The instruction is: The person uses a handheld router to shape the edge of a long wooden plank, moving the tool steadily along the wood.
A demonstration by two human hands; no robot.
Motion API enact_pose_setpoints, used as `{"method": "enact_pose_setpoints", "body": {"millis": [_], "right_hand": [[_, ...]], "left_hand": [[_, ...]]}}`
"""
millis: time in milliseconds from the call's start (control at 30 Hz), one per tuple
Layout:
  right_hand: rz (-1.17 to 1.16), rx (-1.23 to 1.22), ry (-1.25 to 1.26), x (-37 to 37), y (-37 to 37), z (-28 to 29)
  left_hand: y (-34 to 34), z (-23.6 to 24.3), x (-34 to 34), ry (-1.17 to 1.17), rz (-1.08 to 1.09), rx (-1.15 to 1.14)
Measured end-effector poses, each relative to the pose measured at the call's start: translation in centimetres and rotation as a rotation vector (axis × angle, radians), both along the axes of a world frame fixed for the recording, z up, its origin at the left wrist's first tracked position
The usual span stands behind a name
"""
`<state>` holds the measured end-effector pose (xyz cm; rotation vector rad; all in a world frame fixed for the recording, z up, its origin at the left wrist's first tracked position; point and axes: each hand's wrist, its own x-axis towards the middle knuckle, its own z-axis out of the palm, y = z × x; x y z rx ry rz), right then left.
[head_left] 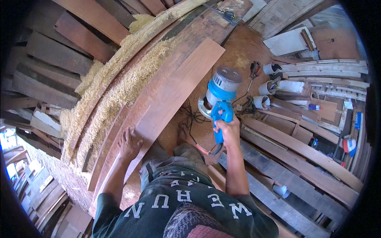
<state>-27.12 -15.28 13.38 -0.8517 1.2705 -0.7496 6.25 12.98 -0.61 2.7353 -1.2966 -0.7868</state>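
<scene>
My right hand [229,131] is wrapped round the handle of a blue and grey power router [222,93], held up to the right of a long reddish-brown plank [170,103]. A cord trails from the handle's lower end. My left hand [130,144] lies with fingers spread on the plank's near part. The plank rests on a wooden bench [210,29] and slants from lower left to upper right. The router and the plank are apart.
Curly pale wood shavings [131,73] cover the bench's left side. Boards [75,35] are stacked beyond them. White cups [262,102] and a small red-and-black tool [255,68] sit on the right. Long timbers [301,146] lie there too. Dark cables [193,115] coil below the plank.
</scene>
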Motion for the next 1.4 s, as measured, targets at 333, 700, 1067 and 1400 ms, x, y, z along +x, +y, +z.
{"method": "enact_pose_setpoints", "body": {"millis": [333, 700, 1067, 1400], "right_hand": [[-0.212, -0.141, 0.138, 13.9, 6.4, -5.8], [-0.295, -0.309, 0.176, 21.4, 17.5, -15.0], [-0.316, -0.373, 0.22, 19.5, 11.0, -17.2], [-0.376, -0.383, 0.108, 18.0, 6.0, -18.7]], "left_hand": [[-2.1, -6.7, 0.5, -0.059, -0.12, -0.414], [-1.7, -6.1, 1.2, 0.058, -0.069, -0.384], [-1.4, -5.9, 1.4, 0.048, -0.102, -0.355], [-1.2, -6.1, 1.1, 0.057, -0.097, -0.386]]}}
